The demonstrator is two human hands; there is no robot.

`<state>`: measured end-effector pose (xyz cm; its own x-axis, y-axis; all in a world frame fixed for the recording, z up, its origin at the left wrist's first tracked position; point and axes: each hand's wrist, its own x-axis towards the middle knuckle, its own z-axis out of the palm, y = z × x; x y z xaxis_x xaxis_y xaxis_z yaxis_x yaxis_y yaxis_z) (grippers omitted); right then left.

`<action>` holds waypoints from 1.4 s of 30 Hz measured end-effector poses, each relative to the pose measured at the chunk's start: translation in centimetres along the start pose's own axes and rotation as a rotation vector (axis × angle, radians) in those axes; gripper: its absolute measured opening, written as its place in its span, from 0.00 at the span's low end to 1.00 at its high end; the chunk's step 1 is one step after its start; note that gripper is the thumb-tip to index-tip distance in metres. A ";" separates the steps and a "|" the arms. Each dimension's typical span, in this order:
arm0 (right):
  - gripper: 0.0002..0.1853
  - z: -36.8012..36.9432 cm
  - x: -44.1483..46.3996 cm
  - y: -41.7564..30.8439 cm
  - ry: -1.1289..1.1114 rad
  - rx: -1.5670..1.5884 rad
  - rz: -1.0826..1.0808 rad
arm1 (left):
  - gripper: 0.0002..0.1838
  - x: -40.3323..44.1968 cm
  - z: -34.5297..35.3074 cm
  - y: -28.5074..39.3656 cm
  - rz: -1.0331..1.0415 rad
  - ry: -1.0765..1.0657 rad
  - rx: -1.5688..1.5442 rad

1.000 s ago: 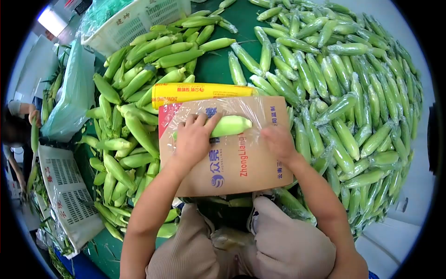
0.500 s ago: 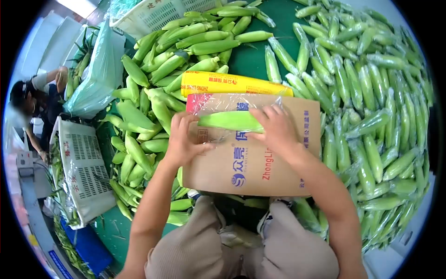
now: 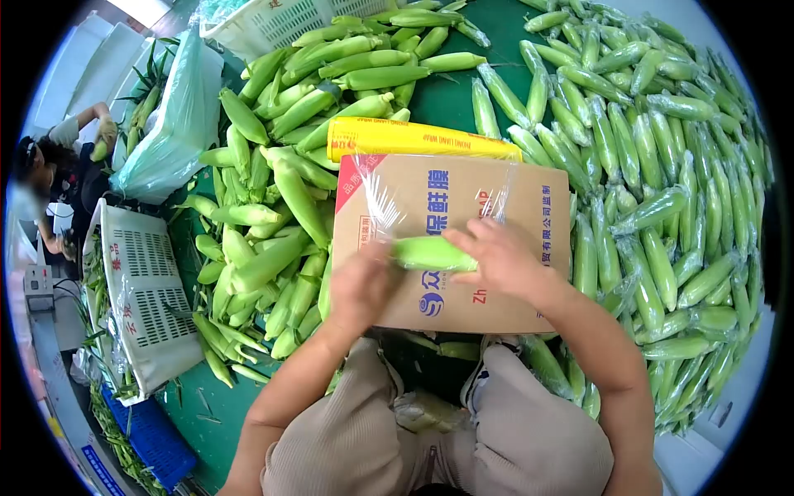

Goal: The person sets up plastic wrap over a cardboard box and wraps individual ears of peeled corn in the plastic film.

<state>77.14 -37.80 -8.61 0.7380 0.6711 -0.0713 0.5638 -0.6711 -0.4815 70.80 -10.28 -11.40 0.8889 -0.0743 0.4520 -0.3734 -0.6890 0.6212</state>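
Note:
A light-green ear of corn (image 3: 434,254) lies across the cardboard box (image 3: 496,306) in front of me, with clear plastic film (image 3: 389,194) stretched from it up toward the box's far edge. My right hand (image 3: 500,258) is closed around the corn's right end. At the left end is my left hand (image 3: 361,281), blurred by motion, so its finger positions are not clear. Just beyond the box lies a yellow roll of wrap (image 3: 426,139) with printed lettering.
Unwrapped corn (image 3: 306,112) is heaped on the left, film-wrapped corn (image 3: 653,157) on the right. White crates (image 3: 153,298) stand left and at the back, near a green plastic bag (image 3: 169,124). Another person (image 3: 70,165) works at far left, holding corn.
The corn and both hands have come nearer to me across the box. My left hand now blurs at the corn's end. The person at left has raised an arm.

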 end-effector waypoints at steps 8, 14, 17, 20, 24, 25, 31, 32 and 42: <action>0.40 -0.8 4.2 0.3 0.371 -0.216 0.008 | 0.18 9.3 3.6 -1.5 0.130 -0.382 0.459; 0.45 -1.1 9.5 4.4 0.313 -0.408 -0.056 | 0.15 18.8 4.1 -1.9 0.089 -0.006 0.361; 0.38 -2.2 10.6 4.6 0.230 -0.296 0.009 | 0.26 14.9 4.1 -1.5 0.114 -0.082 0.091; 0.35 -2.7 9.9 5.5 0.269 -0.202 -0.047 | 0.36 11.0 4.2 0.5 0.260 -0.191 0.219; 0.39 -2.7 6.6 2.3 0.180 0.053 0.074 | 0.35 8.4 4.2 1.3 0.360 -0.209 0.473; 0.40 -2.3 6.1 1.6 0.172 0.091 0.068 | 0.33 8.5 4.0 0.9 0.396 -0.184 0.507; 0.27 -3.1 3.5 0.5 -0.347 0.183 0.065 | 0.25 6.5 2.1 3.1 0.241 -0.634 0.331; 0.24 -4.6 5.3 0.3 -0.523 0.104 0.222 | 0.26 6.4 1.6 3.6 0.143 -0.776 0.289; 0.37 1.5 7.2 3.8 -0.029 -0.341 -0.182 | 0.25 8.6 0.4 6.4 -0.071 -1.301 0.089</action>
<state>84.04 -35.00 -12.28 0.6065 0.7941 -0.0390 0.7789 -0.6033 -0.1712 76.13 -15.64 -3.84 0.5281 -0.6401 -0.5580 -0.3411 -0.7617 0.5509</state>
